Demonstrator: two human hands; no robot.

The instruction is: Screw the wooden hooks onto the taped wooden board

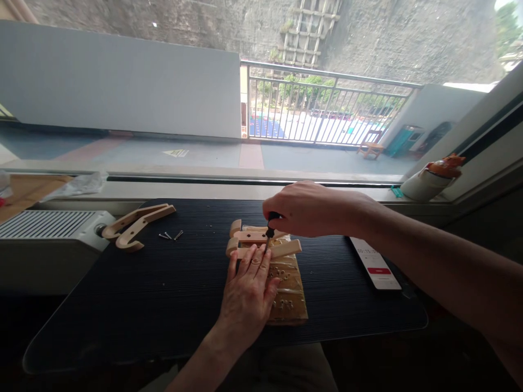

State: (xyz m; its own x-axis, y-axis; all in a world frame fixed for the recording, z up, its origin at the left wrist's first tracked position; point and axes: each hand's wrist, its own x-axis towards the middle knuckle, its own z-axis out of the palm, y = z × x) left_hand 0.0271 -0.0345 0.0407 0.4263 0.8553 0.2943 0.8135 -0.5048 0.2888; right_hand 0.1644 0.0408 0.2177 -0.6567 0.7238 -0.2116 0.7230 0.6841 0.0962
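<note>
Grip, right: right hand (304, 209) closed around a black-handled screwdriver (270, 226), held upright with its tip down on a wooden bar (286, 249).
Grip, left: left hand (247, 296) spread flat, fingers pressing the bar and the board (291, 296) beneath, seemingly to steady them.
Place: bar and board lie mid-surface (163, 294), straight ahead.
Left side: two hooks (134, 223) and loose screws (170, 235), well apart from the hands.
Right side: phone (375, 263) just under the right forearm.
Room: bare surface left of the board; window sill close behind.
</note>
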